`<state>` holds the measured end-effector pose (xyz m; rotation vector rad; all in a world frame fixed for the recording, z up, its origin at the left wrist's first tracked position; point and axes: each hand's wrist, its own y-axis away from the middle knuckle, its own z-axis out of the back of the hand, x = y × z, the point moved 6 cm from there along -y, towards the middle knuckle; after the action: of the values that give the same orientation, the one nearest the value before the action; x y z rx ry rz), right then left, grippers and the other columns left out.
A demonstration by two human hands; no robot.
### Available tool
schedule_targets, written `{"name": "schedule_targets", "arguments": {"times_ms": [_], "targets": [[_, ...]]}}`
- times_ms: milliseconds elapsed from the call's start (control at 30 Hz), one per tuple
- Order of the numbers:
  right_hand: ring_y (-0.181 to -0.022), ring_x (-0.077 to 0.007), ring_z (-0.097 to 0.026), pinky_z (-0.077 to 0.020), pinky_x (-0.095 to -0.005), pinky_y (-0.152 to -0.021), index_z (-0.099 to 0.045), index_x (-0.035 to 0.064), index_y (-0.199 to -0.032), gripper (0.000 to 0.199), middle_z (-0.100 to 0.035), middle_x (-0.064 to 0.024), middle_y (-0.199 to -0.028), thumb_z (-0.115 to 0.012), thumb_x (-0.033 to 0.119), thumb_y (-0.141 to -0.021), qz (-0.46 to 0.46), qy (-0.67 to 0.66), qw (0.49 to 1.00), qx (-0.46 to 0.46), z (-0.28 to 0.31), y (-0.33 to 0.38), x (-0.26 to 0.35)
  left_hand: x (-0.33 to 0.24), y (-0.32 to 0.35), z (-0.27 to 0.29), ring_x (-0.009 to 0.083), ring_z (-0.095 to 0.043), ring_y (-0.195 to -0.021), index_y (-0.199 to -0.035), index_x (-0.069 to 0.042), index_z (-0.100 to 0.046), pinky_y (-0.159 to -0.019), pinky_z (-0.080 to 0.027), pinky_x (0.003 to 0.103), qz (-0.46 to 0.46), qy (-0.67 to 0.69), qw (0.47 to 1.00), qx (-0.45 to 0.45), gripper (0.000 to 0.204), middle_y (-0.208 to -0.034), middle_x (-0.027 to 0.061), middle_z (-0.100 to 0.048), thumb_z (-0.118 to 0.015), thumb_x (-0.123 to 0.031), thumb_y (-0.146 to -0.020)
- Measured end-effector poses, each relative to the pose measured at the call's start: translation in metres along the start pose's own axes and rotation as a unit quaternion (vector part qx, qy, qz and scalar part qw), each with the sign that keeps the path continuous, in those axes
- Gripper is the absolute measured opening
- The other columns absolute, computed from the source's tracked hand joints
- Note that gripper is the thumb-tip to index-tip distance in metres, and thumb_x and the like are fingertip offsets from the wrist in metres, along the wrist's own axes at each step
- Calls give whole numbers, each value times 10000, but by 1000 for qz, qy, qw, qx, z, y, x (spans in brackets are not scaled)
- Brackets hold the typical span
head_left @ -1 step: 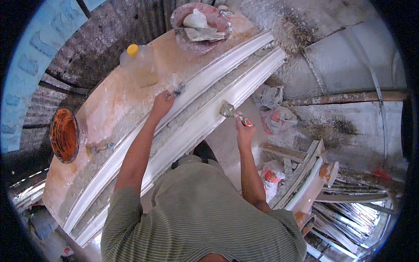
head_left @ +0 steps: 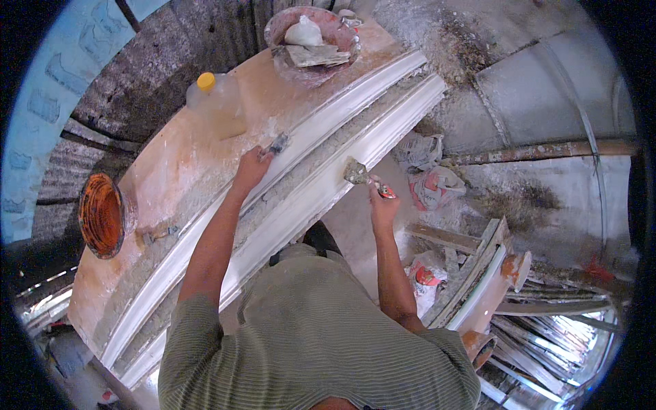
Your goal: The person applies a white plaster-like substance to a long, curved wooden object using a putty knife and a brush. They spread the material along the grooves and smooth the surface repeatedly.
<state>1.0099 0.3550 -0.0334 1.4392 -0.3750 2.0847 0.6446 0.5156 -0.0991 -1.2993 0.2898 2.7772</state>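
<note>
Two long white plaster mouldings lie side by side on a curved, plaster-smeared table: a far moulding (head_left: 301, 147) and a near moulding (head_left: 301, 205). My left hand (head_left: 253, 167) is closed round a small tool with a grey blade, seemingly a putty knife (head_left: 278, 143), over the far moulding's outer edge. My right hand (head_left: 381, 201) grips a broader putty knife (head_left: 355, 171) with a red handle end. Its plaster-caked blade is at the near moulding's near edge; whether it touches, I cannot tell.
A cloudy jug (head_left: 217, 106) with a yellow cap and a pink basin (head_left: 345, 37) holding a white bag stand on the table's far side. An orange-lined bowl (head_left: 102, 215) is at the left, near a small tool (head_left: 160, 236). Sacks (head_left: 436, 186) and a wooden frame (head_left: 471, 273) sit right.
</note>
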Motion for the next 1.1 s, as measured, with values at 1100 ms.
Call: {"name": "schedule_targets", "arguments": {"times_ms": [1100], "targets": [[-572,-44,-489,-392,-216,-511,-722,32,-1115,221,-576,45,-696,-711,66,-896,-48,-70,992,89,-48,4,17,-17,-12,-27,317,-668,-654,-942,-2,-660,-698,-525,424,65,106,991,-48,296,-660,160,-654,-669,-295,-903]]}}
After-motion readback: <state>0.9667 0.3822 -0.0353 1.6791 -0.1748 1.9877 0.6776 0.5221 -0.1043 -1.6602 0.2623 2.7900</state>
